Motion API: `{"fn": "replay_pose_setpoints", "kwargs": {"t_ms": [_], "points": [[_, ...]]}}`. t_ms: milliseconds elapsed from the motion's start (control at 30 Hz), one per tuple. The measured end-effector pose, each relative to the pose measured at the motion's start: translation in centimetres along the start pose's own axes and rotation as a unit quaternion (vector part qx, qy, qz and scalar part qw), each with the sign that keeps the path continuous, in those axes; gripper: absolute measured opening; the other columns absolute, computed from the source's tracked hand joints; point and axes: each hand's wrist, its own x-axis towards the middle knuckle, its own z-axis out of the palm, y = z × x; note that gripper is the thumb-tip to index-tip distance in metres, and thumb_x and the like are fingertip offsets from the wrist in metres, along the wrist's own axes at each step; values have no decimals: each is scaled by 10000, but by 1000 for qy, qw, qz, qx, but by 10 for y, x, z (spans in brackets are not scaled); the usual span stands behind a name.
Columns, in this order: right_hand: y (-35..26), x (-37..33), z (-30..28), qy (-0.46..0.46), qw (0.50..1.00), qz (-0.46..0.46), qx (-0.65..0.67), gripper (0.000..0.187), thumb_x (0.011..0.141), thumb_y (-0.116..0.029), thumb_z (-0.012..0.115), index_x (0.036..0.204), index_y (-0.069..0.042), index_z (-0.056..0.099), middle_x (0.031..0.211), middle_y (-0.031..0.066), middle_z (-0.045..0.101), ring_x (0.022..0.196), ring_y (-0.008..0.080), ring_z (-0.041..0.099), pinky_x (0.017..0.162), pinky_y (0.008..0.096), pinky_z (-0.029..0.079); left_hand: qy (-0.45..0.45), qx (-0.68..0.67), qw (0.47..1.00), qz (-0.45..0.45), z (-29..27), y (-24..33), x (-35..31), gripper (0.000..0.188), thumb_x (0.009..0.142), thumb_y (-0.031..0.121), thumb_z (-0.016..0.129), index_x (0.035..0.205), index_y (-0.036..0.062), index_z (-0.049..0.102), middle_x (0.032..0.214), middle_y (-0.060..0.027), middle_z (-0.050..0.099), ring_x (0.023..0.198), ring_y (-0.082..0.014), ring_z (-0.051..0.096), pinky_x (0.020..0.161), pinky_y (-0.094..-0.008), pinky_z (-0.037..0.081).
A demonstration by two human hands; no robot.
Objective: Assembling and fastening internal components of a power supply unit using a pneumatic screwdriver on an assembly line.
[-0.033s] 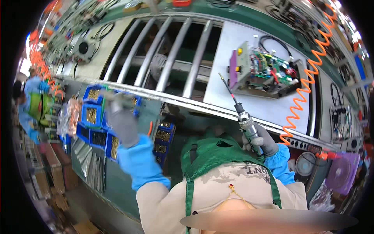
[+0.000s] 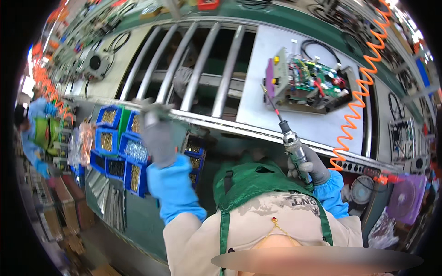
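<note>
Lying within the clamped right hand (image 2: 309, 168), a screwdriver (image 2: 291, 141); blurred left hand (image 2: 157, 137) near blue bins (image 2: 143, 181), grip unclear.

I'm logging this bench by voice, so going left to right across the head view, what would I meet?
Co-worker in blue sleeves, blue bin of black parts, gloved left hand, powered driver in the gloved right hand, orange coiled hose.

You can pass over the rollers (image 2: 200, 67) at eleven o'clock. At two o'clock, an open box (image 2: 315, 83) and curly hose (image 2: 364, 83) block the way.
</note>
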Motion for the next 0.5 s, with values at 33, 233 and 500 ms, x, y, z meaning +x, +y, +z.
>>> {"fn": "replay_pose_setpoints", "kwargs": {"t_ms": [33,233,500], "points": [[-2,-14,-5,24,999,-17,13,811,563,-422,793,1176,-10,458,783,78,578,603,142,594,647,306,544,-52,-88,989,-103,28,-23,-1,283,905,81,475,1180,14,483,944,-69,603,869,-178,596,795,-299,481],[7,-71,-54,123,986,-102,56,808,580,-435,800,1165,3,454,783,86,571,584,151,602,641,319,560,-150,-247,956,-51,221,-25,-93,213,951,151,446,1100,26,533,892,-80,587,830,-182,577,768,-322,462],[27,-115,-101,183,959,-180,120,756,590,-377,784,1161,-4,459,793,91,571,599,164,607,653,340,558,-414,106,881,204,268,-45,-176,358,846,123,540,1203,106,560,903,-107,576,833,-318,560,720,-435,433]]}}
